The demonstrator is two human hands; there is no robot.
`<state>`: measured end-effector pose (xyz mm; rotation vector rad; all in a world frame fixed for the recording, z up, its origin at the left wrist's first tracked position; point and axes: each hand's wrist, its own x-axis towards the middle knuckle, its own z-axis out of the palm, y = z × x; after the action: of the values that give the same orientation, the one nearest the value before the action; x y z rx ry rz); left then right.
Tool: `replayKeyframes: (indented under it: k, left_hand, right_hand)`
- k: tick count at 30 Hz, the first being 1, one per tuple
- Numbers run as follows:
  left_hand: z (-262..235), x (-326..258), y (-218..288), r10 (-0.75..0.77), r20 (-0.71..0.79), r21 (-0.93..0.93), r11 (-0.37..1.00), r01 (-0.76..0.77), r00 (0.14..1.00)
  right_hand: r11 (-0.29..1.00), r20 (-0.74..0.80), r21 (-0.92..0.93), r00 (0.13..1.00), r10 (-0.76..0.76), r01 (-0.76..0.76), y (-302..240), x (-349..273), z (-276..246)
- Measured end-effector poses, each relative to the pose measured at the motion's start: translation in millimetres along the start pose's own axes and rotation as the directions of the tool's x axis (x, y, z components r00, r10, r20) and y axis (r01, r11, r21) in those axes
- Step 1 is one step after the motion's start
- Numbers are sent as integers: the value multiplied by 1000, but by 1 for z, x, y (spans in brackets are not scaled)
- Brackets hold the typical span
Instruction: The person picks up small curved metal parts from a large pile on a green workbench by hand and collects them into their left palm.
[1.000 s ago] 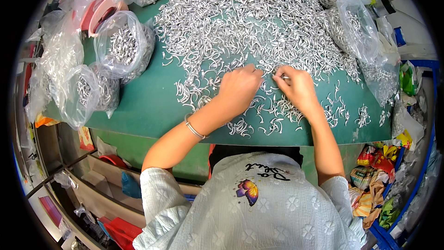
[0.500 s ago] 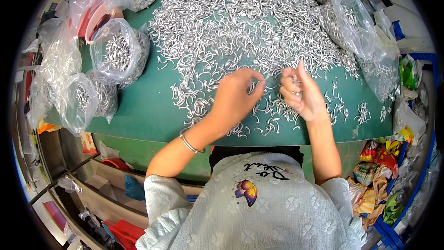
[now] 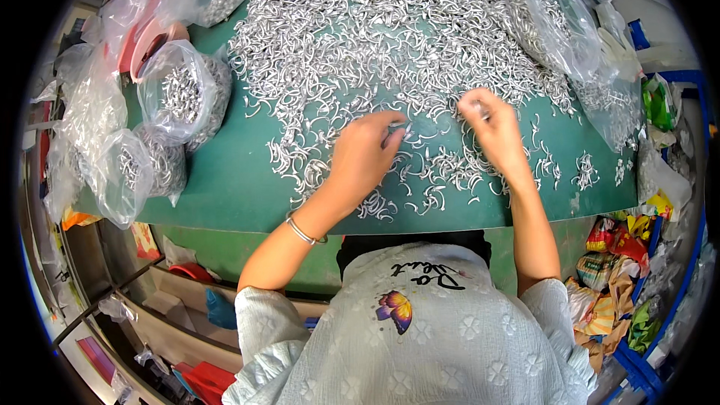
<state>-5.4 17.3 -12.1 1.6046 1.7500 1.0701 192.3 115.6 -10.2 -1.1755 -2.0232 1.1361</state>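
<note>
Small curved silver metal pieces (image 3: 360,37) lie in a wide, loose spread over the green tabletop (image 3: 225,199). Above the near part of this spread, my left hand (image 3: 364,150) is curled, thumb and forefinger pinched around a small curved metal piece (image 3: 407,130) that shows at their tips. My right hand (image 3: 493,131) hovers to its right with fingers bent inward. A glint of silver shows within the right fingers, partly hidden and blurred. Between the hands lie more loose pieces (image 3: 431,161).
Clear plastic bags of metal pieces (image 3: 184,94) stand along the table's left side, near a pink basket (image 3: 154,41). More filled bags (image 3: 562,26) line the right side. Small separate clusters (image 3: 585,171) sit near the right edge. Colourful packets (image 3: 615,244) are heaped beyond the table's right front.
My hands have moved apart, the left shifting slightly leftward. The right hand has turned over and its fingers have curled in more. The whole view has shifted a little.
</note>
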Motion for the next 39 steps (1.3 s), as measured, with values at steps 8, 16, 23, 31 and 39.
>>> replayKeyframes:
  k: [8, 16, 23, 31, 39]
  left_hand:
    - [-1, -2, 6, -221, 250, -345, 890, 300, 943]
    - [2, -10, 12, -235, 291, -471, 809, 352, 928]
    - [3, -16, 19, -298, 325, -539, 721, 434, 898]
    - [0, -25, 22, -350, 334, -554, 678, 482, 875]
    - [1, -38, 17, -340, 332, -592, 651, 475, 880]
  right_hand:
    - [397, 501, 725, 826, 258, -563, -18, -3, -5]
    - [229, 553, 771, 803, 222, -594, -27, -14, -3]
    - [-327, 527, 799, 849, -20, -504, 4, -16, 7]
    - [921, 45, -358, 988, -150, 156, 3, 0, 14]
    - [733, 176, -633, 968, -178, 250, -3, 6, 12]
